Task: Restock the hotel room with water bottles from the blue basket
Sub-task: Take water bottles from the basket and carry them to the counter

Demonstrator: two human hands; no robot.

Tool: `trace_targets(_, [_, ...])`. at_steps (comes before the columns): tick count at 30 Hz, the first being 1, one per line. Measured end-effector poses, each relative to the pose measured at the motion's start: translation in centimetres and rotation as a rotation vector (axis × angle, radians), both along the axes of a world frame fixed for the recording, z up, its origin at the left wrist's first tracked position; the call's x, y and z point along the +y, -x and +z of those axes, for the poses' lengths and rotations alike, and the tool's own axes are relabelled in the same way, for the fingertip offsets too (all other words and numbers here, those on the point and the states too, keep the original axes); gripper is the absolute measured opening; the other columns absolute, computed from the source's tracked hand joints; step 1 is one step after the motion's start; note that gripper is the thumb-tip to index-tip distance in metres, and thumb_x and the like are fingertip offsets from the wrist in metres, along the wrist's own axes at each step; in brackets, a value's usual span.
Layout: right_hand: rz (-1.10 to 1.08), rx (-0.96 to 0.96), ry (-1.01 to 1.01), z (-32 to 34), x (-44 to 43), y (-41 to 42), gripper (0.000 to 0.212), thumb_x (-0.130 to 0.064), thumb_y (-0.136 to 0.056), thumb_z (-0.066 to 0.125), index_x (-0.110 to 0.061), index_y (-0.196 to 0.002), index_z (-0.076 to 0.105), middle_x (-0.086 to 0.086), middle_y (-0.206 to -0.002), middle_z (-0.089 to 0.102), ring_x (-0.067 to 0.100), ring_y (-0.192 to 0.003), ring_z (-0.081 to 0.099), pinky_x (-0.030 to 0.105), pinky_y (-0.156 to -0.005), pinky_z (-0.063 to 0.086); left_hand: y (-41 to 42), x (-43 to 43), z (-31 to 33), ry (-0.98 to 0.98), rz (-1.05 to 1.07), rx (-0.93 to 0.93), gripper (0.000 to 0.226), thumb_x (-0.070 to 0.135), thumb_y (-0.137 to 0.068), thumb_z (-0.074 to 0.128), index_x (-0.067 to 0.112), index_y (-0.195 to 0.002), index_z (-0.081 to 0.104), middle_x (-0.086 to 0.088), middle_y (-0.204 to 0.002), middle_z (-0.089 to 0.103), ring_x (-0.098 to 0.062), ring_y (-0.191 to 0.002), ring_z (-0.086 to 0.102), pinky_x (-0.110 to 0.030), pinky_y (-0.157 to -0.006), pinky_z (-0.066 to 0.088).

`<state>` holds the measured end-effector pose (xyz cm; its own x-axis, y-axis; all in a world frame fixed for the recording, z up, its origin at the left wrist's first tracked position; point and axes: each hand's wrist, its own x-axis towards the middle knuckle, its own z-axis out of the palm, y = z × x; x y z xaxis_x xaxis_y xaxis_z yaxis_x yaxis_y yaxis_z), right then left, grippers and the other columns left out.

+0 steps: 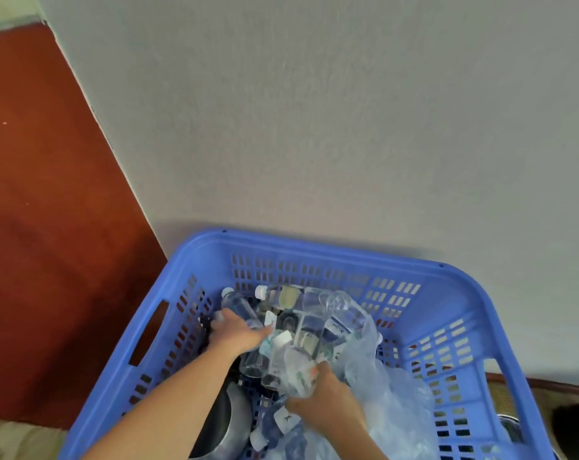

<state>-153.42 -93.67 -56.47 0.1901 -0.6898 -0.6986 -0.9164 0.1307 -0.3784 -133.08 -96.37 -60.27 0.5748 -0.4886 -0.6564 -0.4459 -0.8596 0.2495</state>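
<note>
- blue basket (314, 249) sits right up against the grey wall (314, 127), water bottles (301, 310) and plastic wrap (387, 386) piled inside
- right hand (324, 403) mid-basket, fingers curled round a white-capped bottle (291, 366)
- left hand (238, 333) lies over another bottle (243, 308) by the basket's left wall, can't tell if it's gripping

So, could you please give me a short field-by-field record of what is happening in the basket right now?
container: blue basket, set against a grey wall
contents: water bottles, clear plastic bag, dark round vessel
left hand: fingers extended over the bottles on the left
right hand: grips a white-capped bottle
bottles taken out: none visible outside the basket
</note>
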Motion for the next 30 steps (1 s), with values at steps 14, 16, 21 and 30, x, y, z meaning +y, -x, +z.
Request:
trace_targets(14, [-0.419, -0.426, -0.016, 7.5, -3.4, -5.4, 0.054, -0.028, -0.071, 0.08, -0.012, -0.118, 0.061, 0.004, -0.107, 0.064, 0.019, -0.094, 0.061, 0.028, -0.078, 0.047, -0.4, 3.0, 10.9, 0.491, 0.762, 0.702, 0.03, 0.026, -0.096, 0.058, 0.003, -0.115, 0.059, -0.017, -0.111, 0.06, -0.027, -0.087, 0.058, -0.036, -0.082, 0.049])
trace_targets(16, [-0.457, -0.551, 0.102, 11.6, -3.2, -8.4, 0.05, -0.037, -0.066, 0.083, -0.016, -0.107, 0.066, 0.008, -0.103, 0.068, 0.025, -0.093, 0.064, 0.036, -0.083, 0.05, -0.2, 4.9, 15.3, 0.684, 0.797, 0.889, 0.019, 0.017, -0.094, 0.058, 0.002, -0.103, 0.063, -0.015, -0.084, 0.064, -0.023, -0.07, 0.061, -0.029, -0.065, 0.051])
trace_targets(21, [-0.567, -1.015, 0.372, 26.1, -2.0, -17.2, 0.037, -0.04, -0.07, 0.079, -0.022, -0.097, 0.062, 0.003, -0.091, 0.071, 0.025, -0.087, 0.068, 0.041, -0.08, 0.055, -3.2, 7.7, 29.4, 1.306, 0.596, 0.693, 0.03, 0.0, -0.087, 0.062, 0.014, -0.114, 0.059, -0.013, -0.093, 0.072, -0.023, -0.075, 0.068, -0.028, -0.059, 0.052])
trace_targets(30, [-0.061, -1.698, 0.352, 49.6, 5.4, -31.2, 0.048, -0.033, -0.07, 0.08, -0.016, -0.11, 0.061, 0.001, -0.093, 0.074, 0.015, -0.082, 0.073, 0.042, -0.075, 0.06, -13.5, 18.5, 51.4, 1.84, 0.346, -0.183, 0.057, 0.054, -0.07, 0.071, 0.033, -0.12, 0.054, 0.022, -0.101, 0.07, 0.005, -0.089, 0.068, -0.009, -0.068, 0.05])
